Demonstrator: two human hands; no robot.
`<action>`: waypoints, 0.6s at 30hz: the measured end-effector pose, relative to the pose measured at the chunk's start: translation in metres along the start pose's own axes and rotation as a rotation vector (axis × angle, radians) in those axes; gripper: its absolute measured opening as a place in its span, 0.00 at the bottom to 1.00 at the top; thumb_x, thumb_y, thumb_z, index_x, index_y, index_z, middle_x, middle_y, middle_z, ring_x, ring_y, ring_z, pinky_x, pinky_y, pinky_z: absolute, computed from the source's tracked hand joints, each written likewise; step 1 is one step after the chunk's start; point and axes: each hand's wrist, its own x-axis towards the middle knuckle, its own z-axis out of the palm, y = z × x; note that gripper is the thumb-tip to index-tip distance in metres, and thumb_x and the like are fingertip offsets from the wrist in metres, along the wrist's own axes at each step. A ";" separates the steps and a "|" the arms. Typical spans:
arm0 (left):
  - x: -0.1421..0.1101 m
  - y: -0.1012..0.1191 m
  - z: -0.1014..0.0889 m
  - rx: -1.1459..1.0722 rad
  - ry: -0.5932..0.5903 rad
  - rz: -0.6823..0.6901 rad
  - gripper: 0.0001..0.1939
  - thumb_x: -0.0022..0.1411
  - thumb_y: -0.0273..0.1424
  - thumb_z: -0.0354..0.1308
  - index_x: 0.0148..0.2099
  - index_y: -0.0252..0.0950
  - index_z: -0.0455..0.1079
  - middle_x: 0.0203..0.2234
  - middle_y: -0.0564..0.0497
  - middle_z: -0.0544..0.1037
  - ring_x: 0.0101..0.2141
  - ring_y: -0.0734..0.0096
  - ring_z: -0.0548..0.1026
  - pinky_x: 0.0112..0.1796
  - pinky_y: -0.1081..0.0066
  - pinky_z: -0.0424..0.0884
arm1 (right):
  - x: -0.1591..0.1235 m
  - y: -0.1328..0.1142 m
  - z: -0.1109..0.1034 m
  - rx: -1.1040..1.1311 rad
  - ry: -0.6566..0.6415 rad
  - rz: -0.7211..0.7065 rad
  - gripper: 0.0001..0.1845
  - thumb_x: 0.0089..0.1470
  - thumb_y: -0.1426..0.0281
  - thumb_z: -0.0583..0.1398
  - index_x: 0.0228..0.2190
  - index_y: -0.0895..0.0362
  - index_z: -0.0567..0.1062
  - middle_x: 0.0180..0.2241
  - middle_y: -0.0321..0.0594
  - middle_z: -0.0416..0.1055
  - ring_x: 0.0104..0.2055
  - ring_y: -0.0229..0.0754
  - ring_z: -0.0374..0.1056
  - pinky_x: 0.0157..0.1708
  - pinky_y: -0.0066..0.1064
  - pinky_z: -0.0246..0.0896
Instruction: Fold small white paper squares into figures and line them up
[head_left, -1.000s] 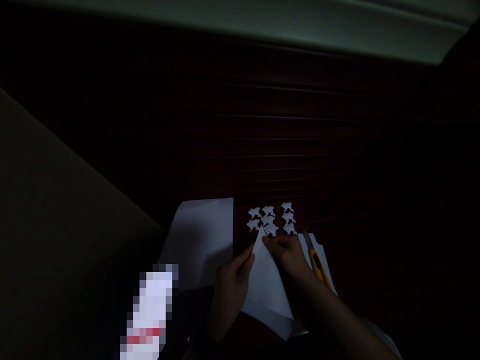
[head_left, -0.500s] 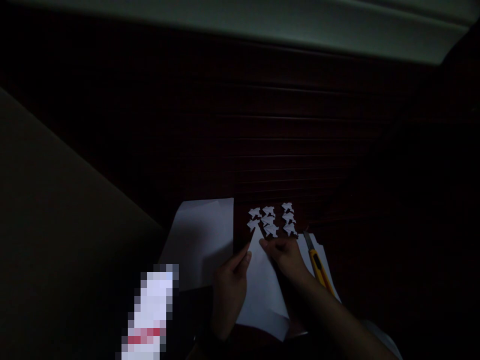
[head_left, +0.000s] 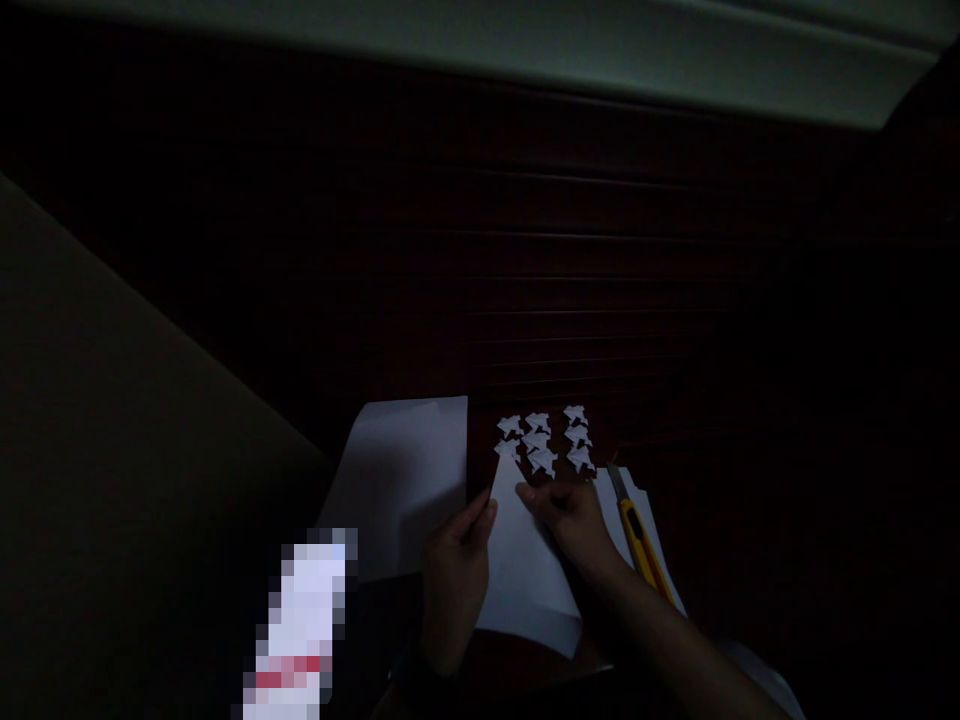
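Note:
A white sheet of paper [head_left: 525, 570], narrowing to a folded point at its far end, is held between my two hands. My left hand [head_left: 457, 570] pinches its left edge between thumb and fingers. On the opposite edge, close below the tip, my right hand [head_left: 570, 515] grips it with the fingers curled in. The tip overlaps one of several small folded paper figures [head_left: 537, 440], which lie in columns on the dark tabletop just beyond.
To the left lies a larger stack of white paper [head_left: 412, 450]. A yellow utility knife [head_left: 641, 545], blade showing, rests on cut paper [head_left: 660, 515] at the right. A pixelated white object [head_left: 300, 620] is at lower left. Dark slatted panelling [head_left: 570, 240] rises behind.
The paper's tip has shifted slightly left, and its near edge has lifted a little. My left hand has moved slightly left along with it. The figures and the knife have stayed put.

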 end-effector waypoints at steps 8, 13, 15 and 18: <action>0.009 0.015 -0.014 -0.273 -0.269 -0.195 0.16 0.51 0.40 0.62 0.38 0.33 0.77 0.29 0.47 0.81 0.29 0.63 0.77 0.28 0.71 0.71 | -0.002 0.002 -0.004 0.039 -0.204 0.045 0.22 0.46 0.58 0.62 0.12 0.61 0.69 0.13 0.29 0.53 0.17 0.30 0.46 0.16 0.25 0.40; 0.012 0.013 -0.016 -0.316 -0.140 -0.251 0.15 0.47 0.41 0.65 0.24 0.32 0.74 0.17 0.53 0.75 0.19 0.72 0.72 0.20 0.76 0.64 | -0.010 -0.003 0.001 0.087 -0.292 0.096 0.20 0.48 0.57 0.61 0.17 0.62 0.74 0.15 0.32 0.60 0.18 0.31 0.50 0.17 0.24 0.44; 0.013 0.011 -0.017 -0.334 -0.110 -0.259 0.15 0.47 0.41 0.65 0.23 0.33 0.72 0.16 0.54 0.74 0.18 0.74 0.70 0.20 0.76 0.63 | -0.011 -0.003 0.003 0.089 -0.296 0.102 0.20 0.48 0.58 0.61 0.18 0.62 0.74 0.15 0.32 0.61 0.18 0.31 0.51 0.17 0.24 0.45; 0.014 0.011 -0.019 -0.370 -0.125 -0.275 0.16 0.46 0.42 0.65 0.25 0.33 0.73 0.17 0.53 0.74 0.19 0.72 0.71 0.21 0.75 0.63 | -0.011 -0.001 0.005 0.049 -0.252 0.074 0.20 0.47 0.59 0.62 0.16 0.62 0.73 0.14 0.31 0.59 0.17 0.30 0.49 0.17 0.24 0.43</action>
